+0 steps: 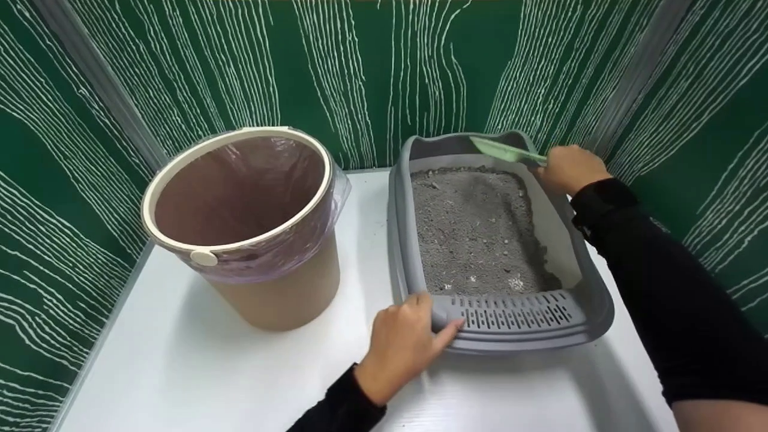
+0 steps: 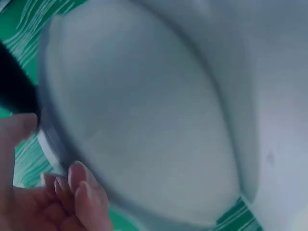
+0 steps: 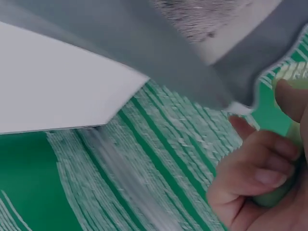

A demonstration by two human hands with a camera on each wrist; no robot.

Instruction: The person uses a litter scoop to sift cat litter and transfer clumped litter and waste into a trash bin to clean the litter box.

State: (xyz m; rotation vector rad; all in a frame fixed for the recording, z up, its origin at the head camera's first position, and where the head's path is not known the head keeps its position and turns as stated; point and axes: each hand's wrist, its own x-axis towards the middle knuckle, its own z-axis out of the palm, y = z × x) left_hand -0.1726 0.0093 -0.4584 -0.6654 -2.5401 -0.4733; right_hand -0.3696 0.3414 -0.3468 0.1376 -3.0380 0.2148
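Note:
A grey litter box holds grey, grainy litter with a few white and pinkish specks. My left hand grips the box's front left corner, thumb over the rim beside the slotted front ledge. In the left wrist view its curled fingers lie along the rim. At the box's back right, my right hand holds a light green litter scoop by its handle. The scoop's head is over the back end of the box, pointing left. The right wrist view shows fingers wrapped round the green handle.
A beige bucket stands left of the box, lined with a translucent purplish bag under a cream rim ring. Both stand on a white tabletop. Green panels with white wavy lines enclose the back and sides.

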